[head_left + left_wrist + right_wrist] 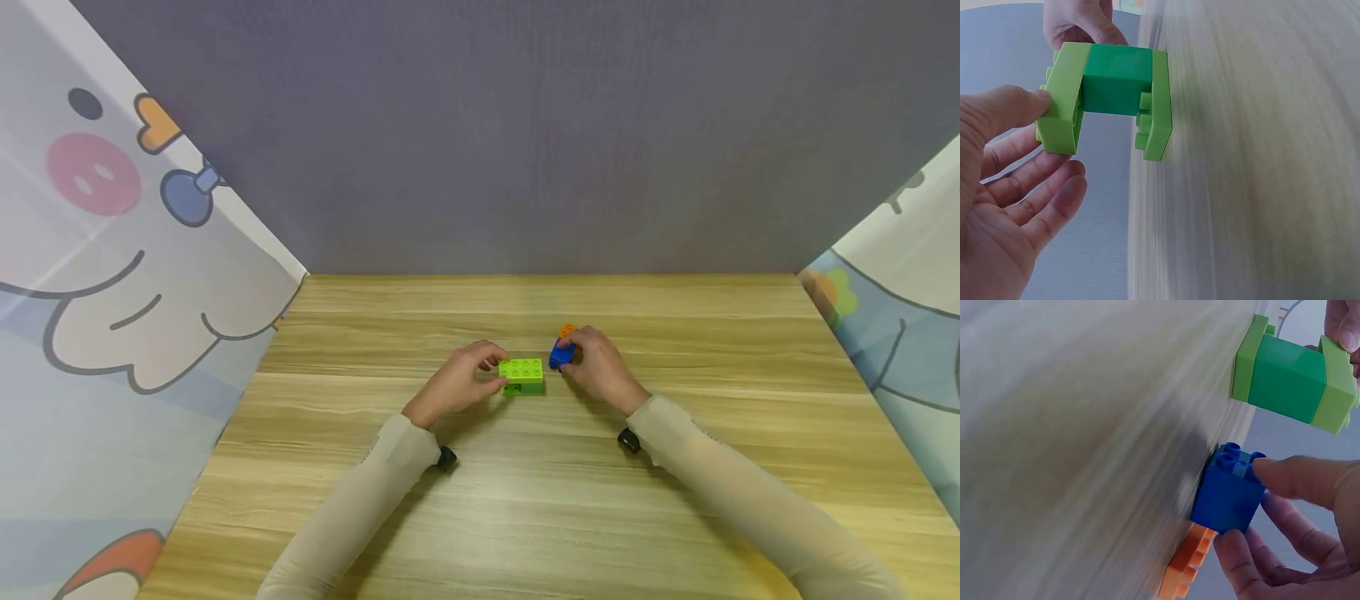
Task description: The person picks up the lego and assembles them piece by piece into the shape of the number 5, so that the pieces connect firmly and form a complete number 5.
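Note:
My left hand pinches the left end of a green block stack standing on the table. In the left wrist view, a dark green brick sits between two longer light green bricks, leaving a gap on the near side. The thumb and fingers hold the upper light green brick. My right hand pinches a blue brick close to the tabletop, its studs pointing sideways toward the thumb. Just beyond the blue brick lies an orange studded brick, partly hidden by it in the head view.
The wood-grain table meets a grey upright panel at the back. Cartoon-printed cloth hangs along the left side, with more printed cloth at the right. Both wrists carry small black devices.

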A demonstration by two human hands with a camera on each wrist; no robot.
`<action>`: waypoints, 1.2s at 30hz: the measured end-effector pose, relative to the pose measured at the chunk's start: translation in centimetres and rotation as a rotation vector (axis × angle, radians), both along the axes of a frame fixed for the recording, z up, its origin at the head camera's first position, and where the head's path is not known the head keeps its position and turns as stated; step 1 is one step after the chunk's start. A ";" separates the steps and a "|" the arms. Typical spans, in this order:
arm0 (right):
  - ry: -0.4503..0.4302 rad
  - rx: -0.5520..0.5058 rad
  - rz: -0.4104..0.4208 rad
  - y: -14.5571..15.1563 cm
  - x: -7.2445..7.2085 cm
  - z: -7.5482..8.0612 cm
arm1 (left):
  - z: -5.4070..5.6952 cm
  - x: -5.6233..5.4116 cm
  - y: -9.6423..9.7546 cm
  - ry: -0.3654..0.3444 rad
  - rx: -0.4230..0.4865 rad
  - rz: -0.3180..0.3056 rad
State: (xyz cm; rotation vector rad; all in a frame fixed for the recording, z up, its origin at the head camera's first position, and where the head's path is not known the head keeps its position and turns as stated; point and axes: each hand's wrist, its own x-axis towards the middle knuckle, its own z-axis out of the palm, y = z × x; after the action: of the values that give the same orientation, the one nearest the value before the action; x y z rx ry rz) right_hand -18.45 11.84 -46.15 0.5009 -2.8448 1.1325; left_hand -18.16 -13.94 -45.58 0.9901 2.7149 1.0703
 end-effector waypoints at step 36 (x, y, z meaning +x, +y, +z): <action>0.042 -0.209 0.103 0.3 0.9 3.0 | 0.7 -0.1 0.7 0.071 0.012 -0.012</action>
State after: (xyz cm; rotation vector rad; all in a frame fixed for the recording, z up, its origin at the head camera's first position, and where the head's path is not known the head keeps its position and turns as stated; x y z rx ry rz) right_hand -17.59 12.16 -43.20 0.6532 -2.6517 1.3992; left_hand -18.22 -13.29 -44.83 1.0655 2.7574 1.0705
